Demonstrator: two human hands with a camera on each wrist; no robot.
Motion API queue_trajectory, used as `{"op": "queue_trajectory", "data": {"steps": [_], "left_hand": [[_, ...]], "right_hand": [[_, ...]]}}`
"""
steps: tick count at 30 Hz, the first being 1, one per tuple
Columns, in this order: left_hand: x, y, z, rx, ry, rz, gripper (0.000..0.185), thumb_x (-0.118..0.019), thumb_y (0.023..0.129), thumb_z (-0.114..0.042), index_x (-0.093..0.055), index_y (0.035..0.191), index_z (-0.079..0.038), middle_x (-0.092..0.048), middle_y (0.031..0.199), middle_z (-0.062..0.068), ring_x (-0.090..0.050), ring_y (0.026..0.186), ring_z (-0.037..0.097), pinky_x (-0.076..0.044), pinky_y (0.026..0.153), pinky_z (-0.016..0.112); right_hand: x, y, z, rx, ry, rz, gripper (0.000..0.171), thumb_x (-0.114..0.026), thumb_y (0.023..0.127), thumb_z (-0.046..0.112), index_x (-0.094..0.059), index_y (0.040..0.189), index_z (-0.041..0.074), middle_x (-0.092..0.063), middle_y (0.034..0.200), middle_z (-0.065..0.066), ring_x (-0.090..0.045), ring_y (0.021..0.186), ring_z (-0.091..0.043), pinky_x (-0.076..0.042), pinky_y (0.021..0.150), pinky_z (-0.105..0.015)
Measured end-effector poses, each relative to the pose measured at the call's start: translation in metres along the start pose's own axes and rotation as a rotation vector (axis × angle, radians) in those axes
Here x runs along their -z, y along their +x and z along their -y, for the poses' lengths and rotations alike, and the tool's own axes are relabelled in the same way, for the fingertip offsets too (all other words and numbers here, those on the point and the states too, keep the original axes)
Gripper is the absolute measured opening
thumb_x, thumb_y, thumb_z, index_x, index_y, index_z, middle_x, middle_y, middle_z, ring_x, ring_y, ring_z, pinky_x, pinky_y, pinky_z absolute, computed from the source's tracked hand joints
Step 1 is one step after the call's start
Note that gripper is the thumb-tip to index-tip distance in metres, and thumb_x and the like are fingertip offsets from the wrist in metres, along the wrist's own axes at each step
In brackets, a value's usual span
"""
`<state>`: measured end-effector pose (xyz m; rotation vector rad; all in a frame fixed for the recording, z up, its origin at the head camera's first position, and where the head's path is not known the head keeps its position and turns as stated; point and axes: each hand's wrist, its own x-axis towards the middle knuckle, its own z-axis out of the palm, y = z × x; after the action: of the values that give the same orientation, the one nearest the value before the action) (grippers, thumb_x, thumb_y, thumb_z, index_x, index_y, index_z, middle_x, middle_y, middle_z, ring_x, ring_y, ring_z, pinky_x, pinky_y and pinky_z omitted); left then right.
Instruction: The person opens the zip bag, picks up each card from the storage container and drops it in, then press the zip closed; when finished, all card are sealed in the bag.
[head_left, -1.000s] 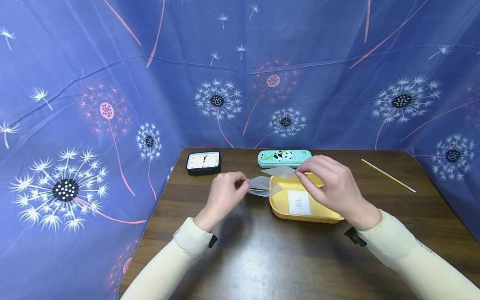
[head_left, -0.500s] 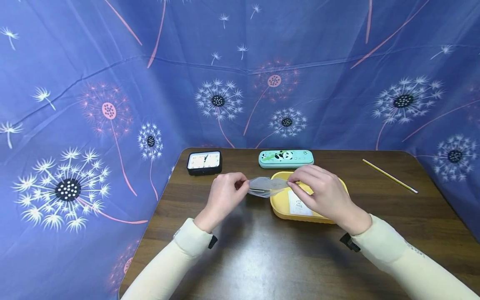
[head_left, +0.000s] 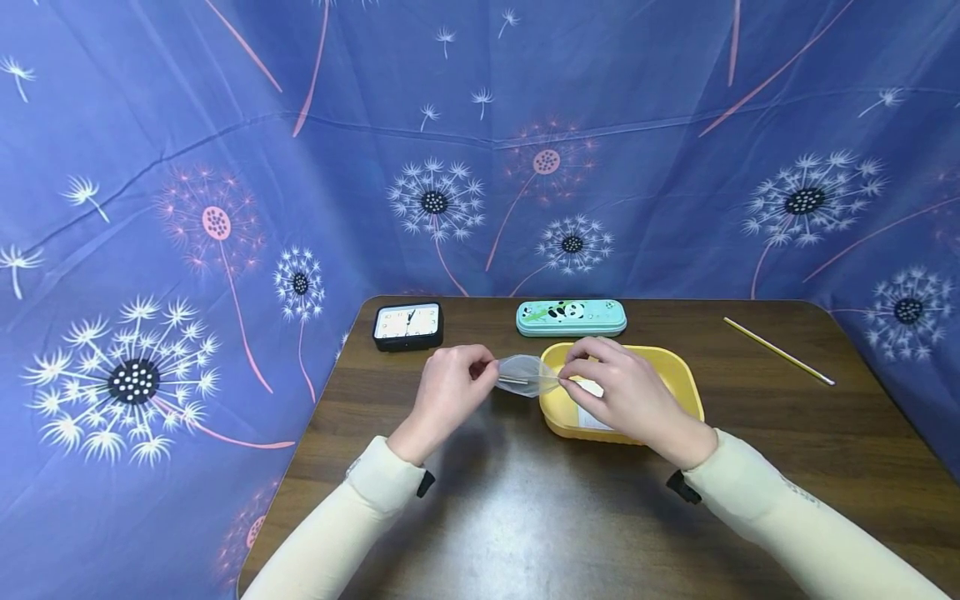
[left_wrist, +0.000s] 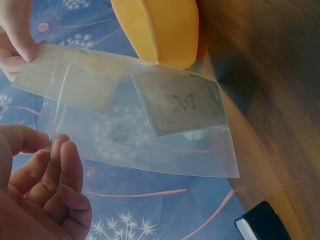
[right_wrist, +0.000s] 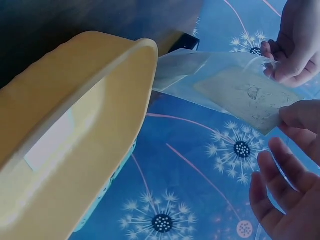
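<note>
My left hand [head_left: 450, 392] pinches a clear plastic zip bag [left_wrist: 165, 160] by one side of its mouth. Low in the bag lies a small card with a butterfly print [left_wrist: 185, 102]. My right hand [head_left: 626, 396] pinches a second thin card [right_wrist: 245, 97], pale with a faint drawing, by its outer end. Its far part is inside the bag mouth, the held end outside. Both hands are above the table, the right one over the yellow basket [head_left: 684, 379]. Inside the basket lies a white paper piece [right_wrist: 52, 140], partly hidden by the right hand in the head view.
At the back left stands a black clock [head_left: 408, 325]. A mint pencil case with pandas [head_left: 572, 318] lies behind the basket, and a yellow pencil [head_left: 780, 352] to the right. Blue dandelion-print cloth [head_left: 480, 208] rises behind the brown table [head_left: 495, 517].
My right hand has moved left and slightly down, bringing the card from above the basket into the bag's mouth. The left hand has stayed in place, holding the bag.
</note>
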<state>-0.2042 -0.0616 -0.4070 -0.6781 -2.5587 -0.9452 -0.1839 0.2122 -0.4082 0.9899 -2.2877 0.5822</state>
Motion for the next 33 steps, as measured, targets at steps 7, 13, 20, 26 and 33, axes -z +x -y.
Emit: {"op": "queue_trajectory", "data": {"steps": [7, 13, 20, 26, 33], "left_hand": [[-0.001, 0.001, -0.001, -0.005, -0.003, 0.0, 0.013, -0.069, 0.093, -0.013, -0.08, 0.087, -0.014, -0.063, 0.07, -0.011, -0.054, 0.059, 0.006, -0.047, 0.058, 0.028], [-0.001, 0.002, -0.002, 0.006, -0.004, 0.008, 0.013, -0.069, 0.094, -0.014, -0.08, 0.087, -0.016, -0.063, 0.07, -0.013, -0.054, 0.059, 0.005, -0.047, 0.059, 0.027], [-0.002, 0.003, -0.003, -0.012, 0.016, -0.006, 0.012, -0.07, 0.092, -0.012, -0.078, 0.084, -0.016, -0.062, 0.068, -0.012, -0.054, 0.058, 0.005, -0.046, 0.056, 0.028], [-0.002, 0.004, -0.002, -0.015, 0.014, -0.002, 0.012, -0.07, 0.093, -0.012, -0.078, 0.085, -0.017, -0.062, 0.068, -0.012, -0.054, 0.057, 0.005, -0.046, 0.056, 0.027], [-0.006, 0.006, -0.003, -0.039, 0.007, -0.012, 0.012, -0.07, 0.092, -0.012, -0.077, 0.084, -0.016, -0.062, 0.067, -0.012, -0.052, 0.055, 0.004, -0.045, 0.055, 0.027]], "right_hand": [[-0.008, 0.004, -0.002, -0.047, 0.002, 0.064, 0.006, -0.081, 0.088, 0.015, -0.079, 0.093, 0.016, -0.065, 0.115, -0.005, -0.063, 0.105, -0.026, -0.054, 0.08, -0.044], [-0.012, 0.012, -0.003, -0.065, -0.006, 0.118, 0.005, -0.082, 0.088, 0.016, -0.08, 0.093, 0.016, -0.064, 0.117, -0.007, -0.062, 0.11, -0.027, -0.053, 0.089, -0.046], [-0.02, 0.023, -0.008, -0.023, -0.038, 0.157, 0.004, -0.083, 0.087, 0.014, -0.081, 0.091, 0.015, -0.066, 0.115, -0.008, -0.063, 0.106, -0.027, -0.052, 0.093, -0.044], [-0.028, 0.032, -0.008, -0.009, -0.053, 0.202, 0.008, -0.088, 0.083, 0.013, -0.084, 0.089, 0.014, -0.067, 0.111, -0.008, -0.064, 0.102, -0.027, -0.053, 0.091, -0.043], [-0.038, 0.041, -0.006, 0.0, -0.051, 0.261, 0.009, -0.089, 0.083, 0.011, -0.084, 0.09, 0.014, -0.068, 0.107, -0.007, -0.063, 0.097, -0.025, -0.054, 0.086, -0.041]]}}
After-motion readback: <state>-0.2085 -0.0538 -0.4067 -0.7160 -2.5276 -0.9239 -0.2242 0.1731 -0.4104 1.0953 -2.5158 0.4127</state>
